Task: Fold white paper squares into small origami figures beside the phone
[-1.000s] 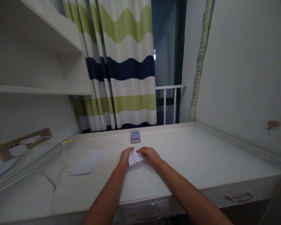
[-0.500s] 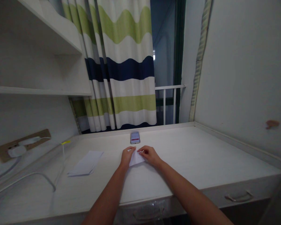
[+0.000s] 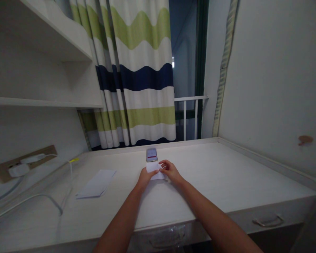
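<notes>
Between my hands is a small sheet of white paper [image 3: 153, 166], raised in front of the phone and partly hidden by my fingers. My left hand [image 3: 145, 175] grips its left side, the thumb lying across the front. At the right edge, my right hand [image 3: 171, 171] pinches the paper between thumb and fingers. Just behind the sheet, a phone [image 3: 152, 154] with a lit screen lies flat on the white desk [image 3: 205, 175].
To the left lies a small stack of white paper [image 3: 96, 184]. A white cable [image 3: 42, 195] runs along the desk's left side, near a wall socket with plugs [image 3: 19, 170]. A shelf [image 3: 47, 102] overhangs the left; a striped curtain [image 3: 147, 116] hangs behind.
The paper has been turned and lifted, its top now reaching the phone's lower edge. My left thumb has moved across its front, and my right hand has shifted slightly right.
</notes>
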Demonstrator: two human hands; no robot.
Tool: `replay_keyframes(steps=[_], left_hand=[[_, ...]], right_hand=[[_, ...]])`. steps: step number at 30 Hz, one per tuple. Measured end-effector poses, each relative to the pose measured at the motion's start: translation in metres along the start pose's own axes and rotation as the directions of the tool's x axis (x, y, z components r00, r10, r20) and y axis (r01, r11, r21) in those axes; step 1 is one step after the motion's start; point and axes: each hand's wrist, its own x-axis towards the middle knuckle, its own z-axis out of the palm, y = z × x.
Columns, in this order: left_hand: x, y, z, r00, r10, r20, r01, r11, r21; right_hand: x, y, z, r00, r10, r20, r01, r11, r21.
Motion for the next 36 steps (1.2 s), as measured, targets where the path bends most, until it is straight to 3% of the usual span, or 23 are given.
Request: replay_keyframes(steps=[8,26,36], left_hand=[[-0.0019,0.0029,0.0006,0.999,0.047,-0.018,-0.044,0.986,0.161],[-0.0034,-0.0001,0.0056,0.996,0.034,0.087,-0.05,0.98,0.191],[0.0011,-0.0019,-0.0004,0.998,0.056,0.026,-0.059,0.986,0.159]], right_hand=[[0.0033,0.0001,-0.0009,0.99,0.133,-0.045,-0.134,0.991,-0.017],[0.0043,0.0028,-0.0041,0.993,0.048,-0.106,-0.064,0.987,-0.148],[0.0009,-0.0031,-0.003,0.995,0.059,-0.079,-0.073,0.98,-0.188]])
